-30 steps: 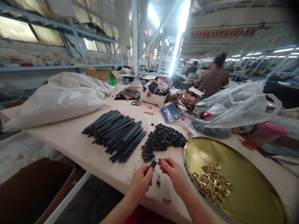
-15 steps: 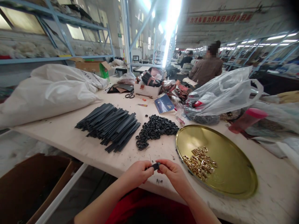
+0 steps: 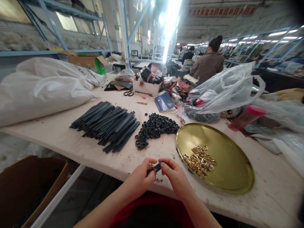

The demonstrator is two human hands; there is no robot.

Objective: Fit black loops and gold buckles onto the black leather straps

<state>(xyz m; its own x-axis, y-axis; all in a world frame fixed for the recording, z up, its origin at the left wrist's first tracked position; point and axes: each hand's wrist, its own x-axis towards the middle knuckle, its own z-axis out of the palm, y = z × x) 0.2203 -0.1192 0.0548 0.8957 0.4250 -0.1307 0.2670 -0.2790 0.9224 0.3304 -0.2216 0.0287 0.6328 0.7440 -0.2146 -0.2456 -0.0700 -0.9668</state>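
A short dark strap (image 3: 157, 167) is stretched between my two hands over the table's front edge. My left hand (image 3: 142, 174) is closed on its left part, where a small gold buckle (image 3: 153, 167) shows at the fingertips. At the other end, my right hand (image 3: 175, 176) pinches the strap between thumb and fingers. Beyond them lies a heap of small black loops (image 3: 158, 127). To its left is a pile of flat black strips (image 3: 105, 125). Several gold buckles (image 3: 201, 163) lie on a round gold tray (image 3: 228, 158) at the right.
Small dark scraps (image 3: 159, 180) lie close to the table edge. Farther back are scissors (image 3: 129, 92), a blue booklet (image 3: 164, 102), a clear plastic bag (image 3: 220, 88) and a pink-lidded container (image 3: 247, 118). A white sack (image 3: 47, 91) fills the left side; a cardboard box (image 3: 30, 186) stands below.
The strap is turned and more of it shows between my hands, with gold metal now visible at the left fingers. The whole view has shifted slightly.
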